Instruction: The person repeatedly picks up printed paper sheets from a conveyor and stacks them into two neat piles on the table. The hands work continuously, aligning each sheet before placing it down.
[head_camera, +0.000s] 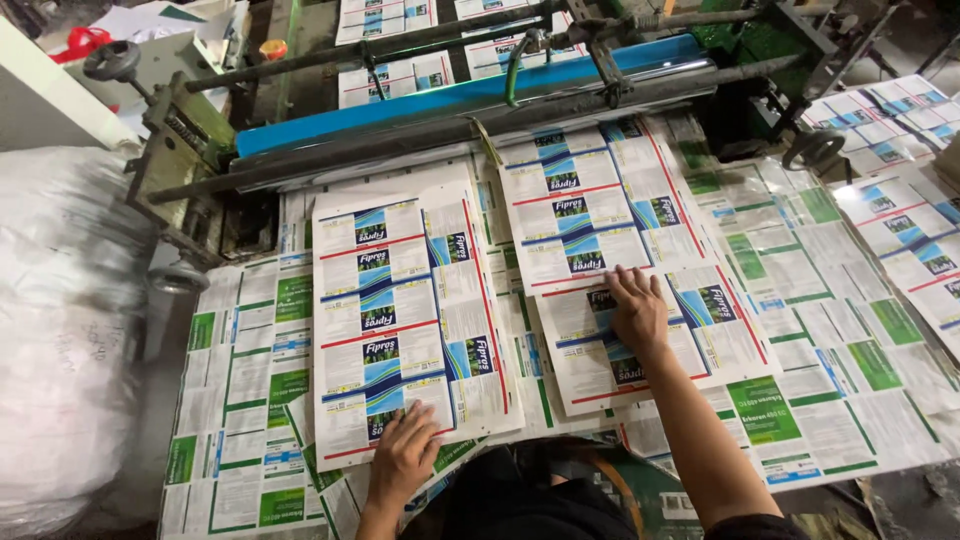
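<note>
The left hand (403, 455) presses flat, fingers spread, on the near stack of printed sheets (405, 315) (blue-banded); the right hand (636, 310) lies open-palmed on the far stack (610, 250).

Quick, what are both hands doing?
Left hand: open, flat on the left label sheet.
Right hand: open, flat on the right label sheet.

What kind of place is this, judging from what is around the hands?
Most likely a print shop or packaging works. Both hands, left hand and right hand, press on stacks of printed sheets covering the table, and a machine with long rollers stands just behind.
</note>
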